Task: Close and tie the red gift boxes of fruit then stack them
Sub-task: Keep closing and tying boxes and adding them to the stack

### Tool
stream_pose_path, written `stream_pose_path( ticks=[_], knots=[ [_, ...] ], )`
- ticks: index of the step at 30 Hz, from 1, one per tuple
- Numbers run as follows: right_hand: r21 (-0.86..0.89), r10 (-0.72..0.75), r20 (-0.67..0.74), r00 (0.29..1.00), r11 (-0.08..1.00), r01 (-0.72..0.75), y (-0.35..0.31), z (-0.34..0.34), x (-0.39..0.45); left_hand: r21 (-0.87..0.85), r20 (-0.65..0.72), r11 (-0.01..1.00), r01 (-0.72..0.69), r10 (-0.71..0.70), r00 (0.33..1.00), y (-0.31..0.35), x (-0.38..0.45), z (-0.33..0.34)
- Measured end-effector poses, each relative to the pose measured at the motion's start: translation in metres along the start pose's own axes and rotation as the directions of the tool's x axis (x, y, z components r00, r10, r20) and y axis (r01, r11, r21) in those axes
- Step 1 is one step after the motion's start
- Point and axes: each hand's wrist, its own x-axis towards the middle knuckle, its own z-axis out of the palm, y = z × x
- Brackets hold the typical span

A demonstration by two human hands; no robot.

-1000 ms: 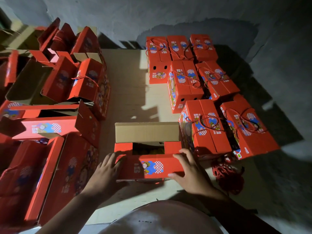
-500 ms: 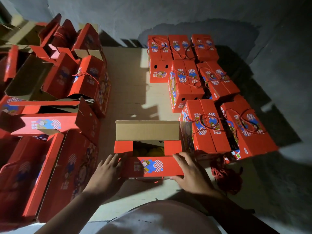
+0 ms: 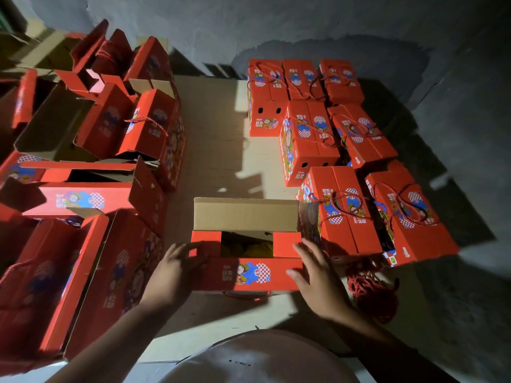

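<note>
At the open gift box (image 3: 246, 275), my left hand (image 3: 177, 269) and right hand (image 3: 318, 280) press its front flap, fingers straight, grasping nothing; tied boxes (image 3: 343, 217) stand just right.

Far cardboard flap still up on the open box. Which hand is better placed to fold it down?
Probably right. The right hand lies flat higher up the box, nearer the upright flap; the left hand sits lower at the near flap.

Open box (image 3: 246, 261): corrugated cardboard, red printed outside with slight sheen, raw brown matt inside on raised flap (image 3: 245, 214). Closed boxes (image 3: 341, 208): same red printed card, smooth. Handles (image 3: 344, 204): twisted red-and-white cord. Cord pile (image 3: 372, 293): red, rope-like. Table (image 3: 213, 139): pale, smooth, matt. Wall (image 3: 276, 20): rough grey plaster.
</note>
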Motion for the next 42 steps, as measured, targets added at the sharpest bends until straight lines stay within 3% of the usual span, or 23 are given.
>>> stream_pose_path(
  ticks=[3, 6, 8, 11, 13, 14, 17, 21, 26, 29, 35, 42],
  knots=[
    [0.176, 0.235, 0.042, 0.971, 0.955, -0.239, -0.006, 0.001, 0.024, -0.117, -0.051, 0.979, 0.167, -0.174, 0.984, -0.005, 0.024, -0.001],
    [0.350, 0.342, 0.275, 0.899, 0.835, -0.425, -0.008, -0.003, 0.051, -0.243, 0.118, 0.894, 0.377, -0.358, 0.926, -0.017, 0.045, 0.000],
    [0.383, 0.324, 0.341, 0.883, 0.809, -0.445, -0.010, -0.007, 0.066, -0.376, 0.233, 0.833, 0.406, -0.340, 0.911, -0.024, 0.055, -0.001],
    [0.442, 0.310, 0.287, 0.907, 0.797, -0.412, -0.015, -0.007, 0.077, -0.602, 0.365, 0.672, 0.431, -0.249, 0.897, -0.025, 0.059, -0.001],
    [0.492, 0.318, 0.230, 0.920, 0.777, -0.392, -0.015, -0.005, 0.072, -0.679, 0.356, 0.585, 0.444, -0.266, 0.896, -0.023, 0.052, 0.003],
    [0.497, 0.309, 0.207, 0.928, 0.784, -0.372, -0.013, -0.004, 0.066, -0.683, 0.289, 0.609, 0.402, -0.279, 0.916, -0.023, 0.048, 0.005],
    [0.447, 0.198, 0.150, 0.969, 0.860, -0.245, -0.005, -0.002, 0.042, -0.483, 0.053, 0.850, 0.209, -0.210, 0.976, -0.021, 0.030, 0.009],
    [0.200, 0.018, 0.128, 0.992, 0.979, -0.044, 0.009, -0.001, 0.019, -0.205, 0.088, 0.978, 0.044, -0.026, 0.996, -0.029, 0.008, 0.018],
    [-0.024, -0.096, 0.105, 0.990, 0.995, 0.099, 0.006, -0.001, 0.037, -0.052, 0.160, 0.999, 0.007, 0.001, 0.987, -0.025, 0.016, 0.013],
    [-0.107, -0.157, 0.170, 0.973, 0.978, 0.177, -0.004, 0.005, 0.050, 0.099, 0.237, 0.995, -0.013, -0.010, 0.972, -0.010, 0.033, 0.011],
    [-0.293, -0.157, 0.211, 0.965, 0.931, 0.215, -0.017, 0.003, 0.058, 0.232, 0.324, 0.971, -0.060, -0.019, 0.946, 0.014, 0.050, 0.011],
    [-0.348, -0.136, 0.186, 0.973, 0.917, 0.194, -0.021, 0.017, 0.041, 0.295, 0.292, 0.955, -0.019, -0.072, 0.954, 0.020, 0.038, 0.020]
  ],
)
